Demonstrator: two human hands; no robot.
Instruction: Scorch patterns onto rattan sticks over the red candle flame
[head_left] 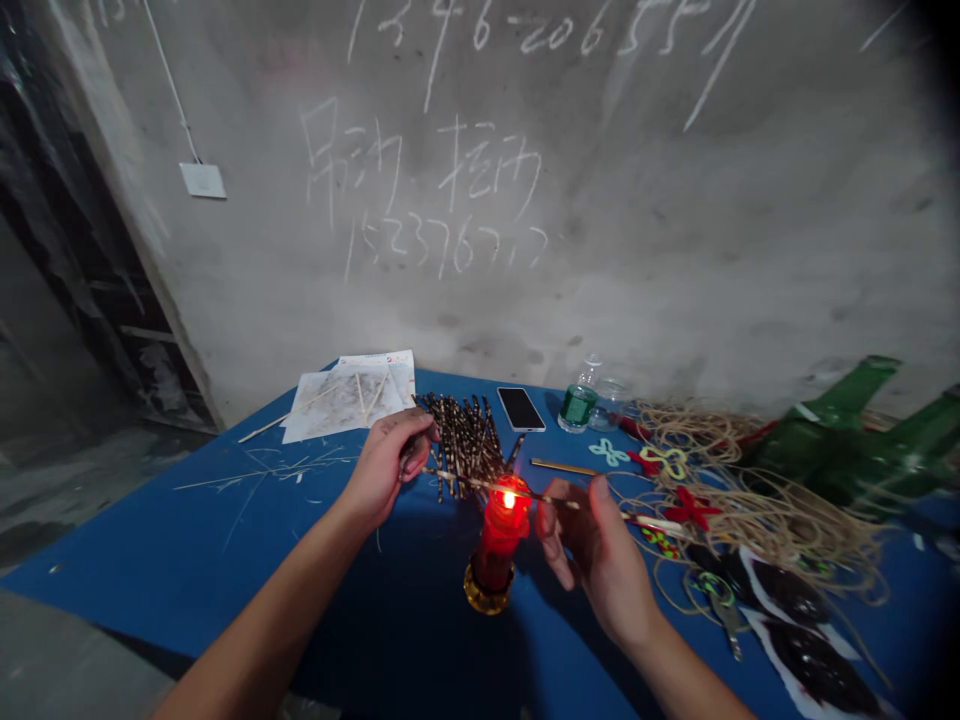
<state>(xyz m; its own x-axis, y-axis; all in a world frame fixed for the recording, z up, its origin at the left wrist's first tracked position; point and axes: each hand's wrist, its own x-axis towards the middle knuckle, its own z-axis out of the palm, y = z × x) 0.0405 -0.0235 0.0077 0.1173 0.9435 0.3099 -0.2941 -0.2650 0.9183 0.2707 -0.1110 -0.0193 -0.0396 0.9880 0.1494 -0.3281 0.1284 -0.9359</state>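
Head: left hand pinches stick at lit candle; right hand: grip unclear; mottled pile seems done, pale sticks not.

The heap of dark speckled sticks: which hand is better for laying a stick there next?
Probably the left hand: it grips one end of the thin mottled brown stick and is close to the dark heap. The right hand is farther away, past the lit red candle.
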